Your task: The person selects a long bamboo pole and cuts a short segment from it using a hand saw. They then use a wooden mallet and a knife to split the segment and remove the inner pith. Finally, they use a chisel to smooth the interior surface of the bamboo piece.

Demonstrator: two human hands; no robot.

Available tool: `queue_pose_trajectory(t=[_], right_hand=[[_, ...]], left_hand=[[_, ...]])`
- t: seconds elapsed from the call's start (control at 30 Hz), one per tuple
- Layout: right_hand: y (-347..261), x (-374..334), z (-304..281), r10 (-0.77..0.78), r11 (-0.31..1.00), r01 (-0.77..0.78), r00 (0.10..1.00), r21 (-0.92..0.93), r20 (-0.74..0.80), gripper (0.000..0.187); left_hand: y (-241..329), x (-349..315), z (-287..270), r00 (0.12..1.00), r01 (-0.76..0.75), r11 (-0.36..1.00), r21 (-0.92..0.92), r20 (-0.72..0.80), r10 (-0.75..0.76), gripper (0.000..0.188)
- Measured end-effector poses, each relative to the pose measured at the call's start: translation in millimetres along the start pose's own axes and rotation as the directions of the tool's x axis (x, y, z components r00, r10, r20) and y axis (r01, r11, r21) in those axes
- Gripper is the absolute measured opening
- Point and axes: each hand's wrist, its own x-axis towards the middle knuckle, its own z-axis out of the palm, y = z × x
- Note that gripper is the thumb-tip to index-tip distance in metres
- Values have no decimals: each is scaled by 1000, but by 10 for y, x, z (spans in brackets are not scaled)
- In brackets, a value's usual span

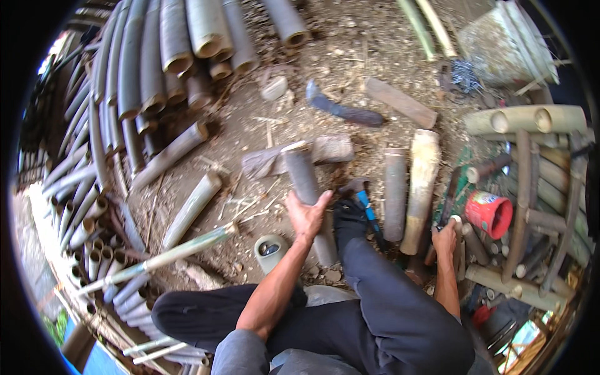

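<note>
A grey-brown bamboo tube (300, 172) lies slanted before me, its far end on a rough wood block (334, 149). My left hand (305, 215) is closed around the tube's middle, thumb stretched out to the side. Off to the right, my right hand (445, 239) has its fingers curled beside a dark, long strip and a small pale round end; what it grips is partly hidden. A hammer (367, 209) with a blue handle lies by my shoe. Two upright-lying bamboo pieces, one dark (394, 194) and one yellowish (421, 187), lie between my shoe and right hand.
Bamboo poles (131, 62) are stacked at the far left. A curved blade (344, 111) and a flat board (400, 102) lie ahead on chip-strewn ground. At right stand a red tub (489, 214), a bamboo frame (524, 206) and a dirty white bucket (500, 47). A grey-green case (270, 252) sits near my left forearm.
</note>
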Motion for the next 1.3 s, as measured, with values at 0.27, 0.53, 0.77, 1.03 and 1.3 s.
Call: queue_pose_trajectory(t=[0.27, 0.53, 0.77, 1.03, 1.3], right_hand=[[840, 357, 303, -212, 872, 415, 798, 259, -564, 53], [-1007, -473, -1152, -685, 495, 767, 633, 408, -360, 26], [-1443, -530, -967, -718, 468, 612, 684, 638, -130, 25], [-1164, -220, -669, -750, 453, 592, 657, 667, -74, 25], [-1143, -89, -504, -778, 356, 480, 627, 802, -30, 22]], left_hand=[[52, -38, 66, 997, -29, 995, -95, 71, 36, 85], [33, -51, -448, 957, -261, 954, 149, -89, 276, 46], [-493, 298, -2437, 953, -276, 10, 961, 276, -124, 42], [-322, 516, -3141, 836, -403, 496, 769, 530, -141, 62], [623, 36, -2252, 706, -540, 490, 684, 686, -179, 43]])
